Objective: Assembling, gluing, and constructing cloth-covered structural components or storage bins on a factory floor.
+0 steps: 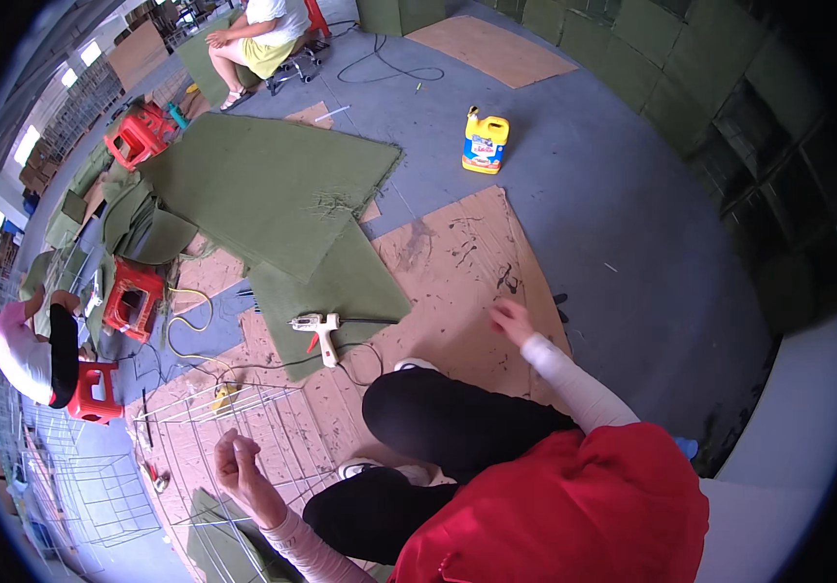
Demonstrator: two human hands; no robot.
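Observation:
My left hand (246, 478) is over the wire frame (207, 420) at the lower left. Its fingers are curled in toward the thumb, and whatever they may hold is too small to make out. On the right, above the cardboard, my right hand (511, 321) is held out with its fingers loosely apart and nothing visible in them. Between my hands and farther off, a white glue gun (321, 335) with a red trigger lies on a green sheet (365, 277). A dark cord runs from it. Under the wire frame, another green piece (207, 532) is partly hidden.
Stained cardboard (457, 335) covers the floor around my feet. A yellow jug (485, 142) stands beyond it. At left are red stools (133, 299), a yellow cord (182, 321) and a seated person (28, 352). Another person (268, 39) sits at the back. Green blocks (691, 58) line the right.

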